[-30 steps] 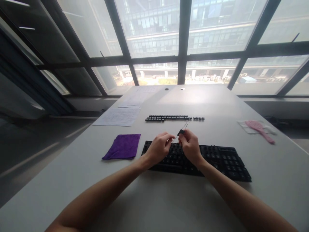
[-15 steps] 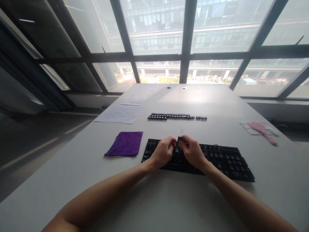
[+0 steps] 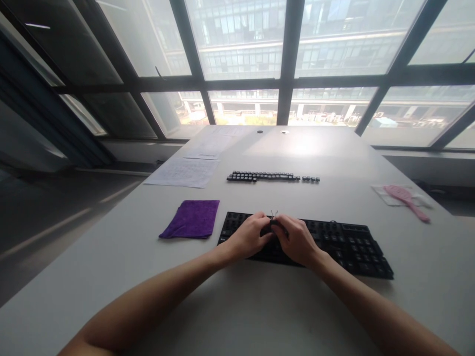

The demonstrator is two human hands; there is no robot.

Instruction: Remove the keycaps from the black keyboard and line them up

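A black keyboard (image 3: pixel 349 242) lies across the table, and both hands are over its left and middle part. My right hand (image 3: pixel 297 238) is closed on a small black keycap puller (image 3: pixel 274 222), whose two thin wire prongs point up and away from me. My left hand (image 3: pixel 252 235) meets it from the other side, fingers curled in against the puller. The fingertips partly hide the puller's handle. Beyond the keyboard, loose black keycaps (image 3: pixel 272 176) stand in rows on the white table (image 3: pixel 208 306).
A folded purple cloth (image 3: pixel 193 219) lies left of the keyboard. Papers (image 3: pixel 181 172) are spread at the far left. A pink hairbrush (image 3: pixel 404 198) rests on a clear packet at the right. Windows rise behind the table's far edge.
My hands have come together around the keycap puller. It has lowered slightly, and its prongs now sit nearer my fingers. The keyboard and keycaps stay in place.
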